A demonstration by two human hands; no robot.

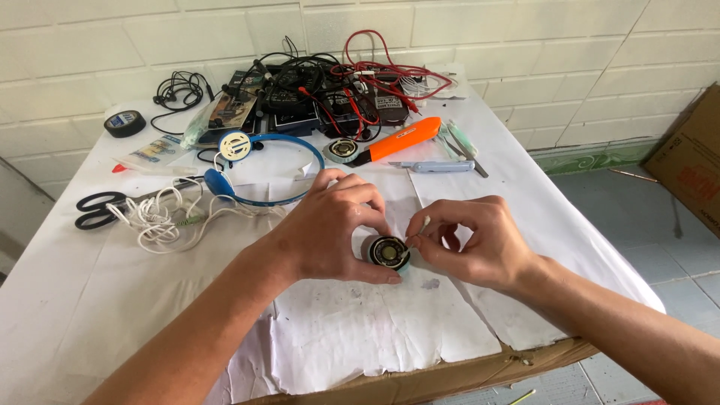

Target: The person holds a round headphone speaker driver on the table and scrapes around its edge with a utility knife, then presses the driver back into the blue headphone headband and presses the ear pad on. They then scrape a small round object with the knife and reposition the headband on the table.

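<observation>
The small round black speaker driver with a metal centre (388,252) is pinched upright on the white paper (360,330) by the left hand (330,232); a thin white swab (418,227), gripped by the right hand (472,240), is angled down-left onto its rim

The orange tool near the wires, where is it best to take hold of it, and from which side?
Grip the orange tool around the middle of its long orange handle, coming from above. It lies flat on the table, slanted, its dark tip close to a round speaker part, and red wires crowd the far side. The near side of the handle looks free, so fingers can close across it.
</observation>
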